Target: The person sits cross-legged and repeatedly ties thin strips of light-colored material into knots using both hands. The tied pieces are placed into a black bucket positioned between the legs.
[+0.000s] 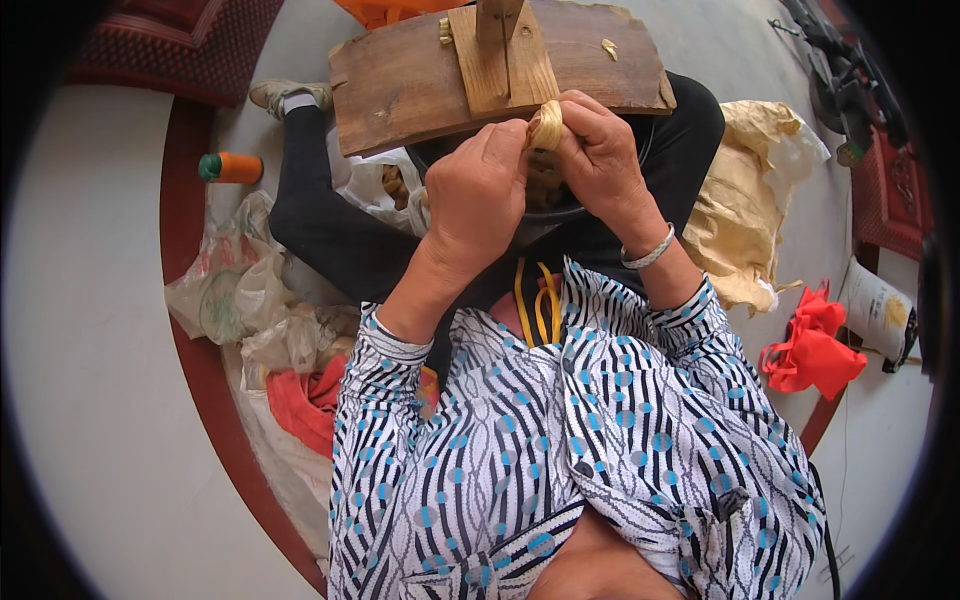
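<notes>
My left hand point(480, 176) and my right hand point(604, 161) meet in front of my body. Between them they pinch a glossy pale yellow strip point(551, 126), bent into a small loop around or beside the right fingers; its exact material I cannot tell. Just beyond the fingers is a brown wooden board point(397, 90) with a lighter wood block point(480, 64) on it. From the block rises a wooden post point(496, 21) with a thin dark upright piece at its near side. Below my hands, a dark tub point(555, 217) holds brownish pieces, partly hidden.
Two small yellow scraps, one a folded piece point(609, 49), lie on the board. A white plastic bag point(375, 176) of brown pieces sits left of the tub. Around me are an orange bottle point(238, 169), clear plastic bags point(240, 277), crumpled tan paper point(739, 195) and a red cloth bag point(814, 345).
</notes>
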